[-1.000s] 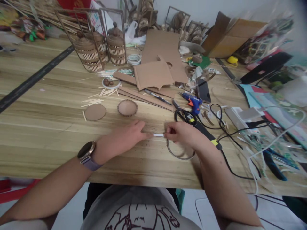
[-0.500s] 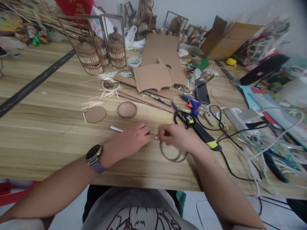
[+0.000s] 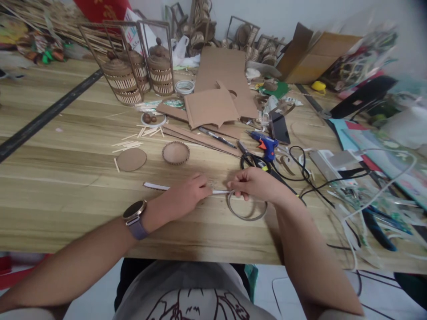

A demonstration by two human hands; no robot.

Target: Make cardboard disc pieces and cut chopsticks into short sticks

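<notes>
Strip [image 3: 155, 186] was pinched by left hand [image 3: 187, 195] and right hand [image 3: 258, 185], both nearly closed (a ring [image 3: 247, 219] was seen beside the latter).

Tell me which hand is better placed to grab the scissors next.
Likely the right hand: it's beside the scissors, while the left hand is farther off, over the white strip.

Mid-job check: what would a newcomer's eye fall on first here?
Probably front and centre: the left hand over a white strip, the right hand at the upper edge of a thin hoop. Next come the blue glue gun beyond the right hand, then the slatted lanterns at back left.
</notes>
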